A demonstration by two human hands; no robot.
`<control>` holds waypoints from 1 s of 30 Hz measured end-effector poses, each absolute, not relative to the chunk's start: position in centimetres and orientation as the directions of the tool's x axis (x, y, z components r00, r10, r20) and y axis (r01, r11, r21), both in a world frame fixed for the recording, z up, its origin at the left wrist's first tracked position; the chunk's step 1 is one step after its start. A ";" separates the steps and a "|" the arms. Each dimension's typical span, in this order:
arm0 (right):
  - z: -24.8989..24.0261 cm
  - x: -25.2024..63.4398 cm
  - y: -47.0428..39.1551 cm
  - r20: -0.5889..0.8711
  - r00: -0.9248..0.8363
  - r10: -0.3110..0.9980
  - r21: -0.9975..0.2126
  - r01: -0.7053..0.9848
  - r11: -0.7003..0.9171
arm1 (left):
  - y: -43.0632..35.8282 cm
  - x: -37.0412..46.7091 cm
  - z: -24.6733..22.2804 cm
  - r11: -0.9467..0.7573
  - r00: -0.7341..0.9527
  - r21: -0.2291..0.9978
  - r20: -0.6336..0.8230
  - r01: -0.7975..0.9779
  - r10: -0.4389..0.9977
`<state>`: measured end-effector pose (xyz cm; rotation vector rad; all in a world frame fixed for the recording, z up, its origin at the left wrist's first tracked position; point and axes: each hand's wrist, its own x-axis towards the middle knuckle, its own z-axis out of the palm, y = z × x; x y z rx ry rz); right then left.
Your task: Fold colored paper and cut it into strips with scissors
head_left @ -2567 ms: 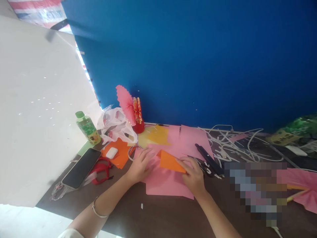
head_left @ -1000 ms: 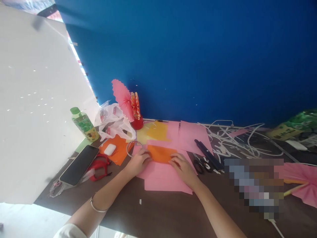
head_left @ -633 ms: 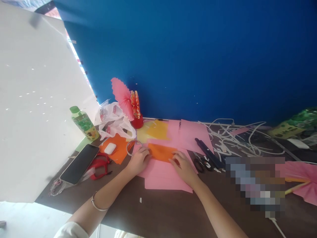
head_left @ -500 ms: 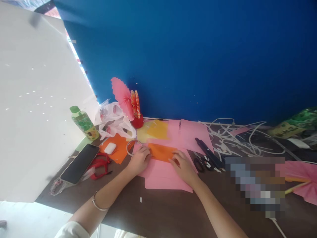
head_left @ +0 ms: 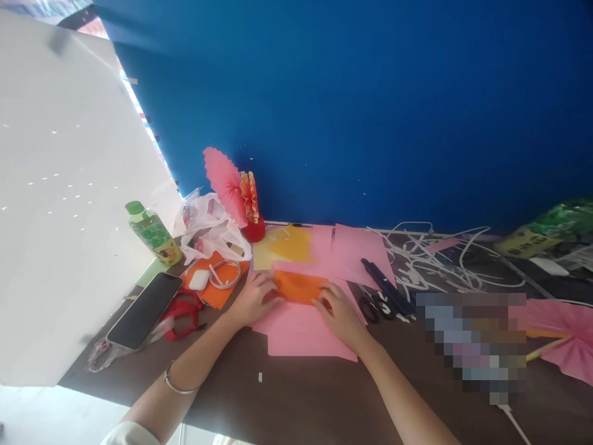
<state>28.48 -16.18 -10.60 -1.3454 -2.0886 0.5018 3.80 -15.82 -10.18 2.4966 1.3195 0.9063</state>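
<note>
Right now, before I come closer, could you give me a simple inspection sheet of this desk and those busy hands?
Surface: dark desk, pink sheets across its middle.
Work: orange paper, on the pink sheets.
Clutter: phone, red-handled tool and bottle at left; plastic bag and paper fan at back left; black scissors at right.
Hands: left hand touches the orange paper's left end, right hand its right end.
Cables: white cables tangled at back right, apart from both hands.
Surroundings: blue wall behind, white panel at left; a pixelated patch hides part of the right side.
</note>
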 end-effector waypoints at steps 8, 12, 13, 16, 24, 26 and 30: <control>-11.0 28.7 -16.0 0.215 -0.293 0.932 -0.647 0.672 0.361 | -15.8 4.6 -11.1 -0.500 0.353 0.526 0.360 0.688 0.864; -11.1 28.8 -16.0 0.178 -0.286 0.942 -0.667 0.669 0.329 | -15.8 4.6 -11.1 -0.439 0.295 0.555 0.334 0.707 0.895; -11.1 28.8 -16.0 0.171 -0.285 0.943 -0.671 0.668 0.323 | -15.8 4.7 -11.1 -0.428 0.287 0.553 0.326 0.715 0.901; -11.0 28.8 -16.1 0.155 -0.280 0.947 -0.675 0.670 0.308 | -15.8 4.7 -11.0 -0.380 0.251 0.555 0.297 0.740 0.921; -10.6 28.5 -16.1 0.137 -0.263 0.955 -0.659 0.696 0.286 | -15.8 4.9 -10.7 -0.278 0.181 0.626 0.215 0.729 0.960; -10.6 28.5 -16.1 0.135 -0.258 0.957 -0.651 0.704 0.282 | -15.7 5.0 -10.7 -0.264 0.174 0.629 0.202 0.731 0.964; -10.9 28.5 -16.0 0.150 -0.249 0.957 -0.637 0.716 0.287 | -15.6 5.1 -10.7 -0.265 0.174 0.625 0.203 0.734 0.963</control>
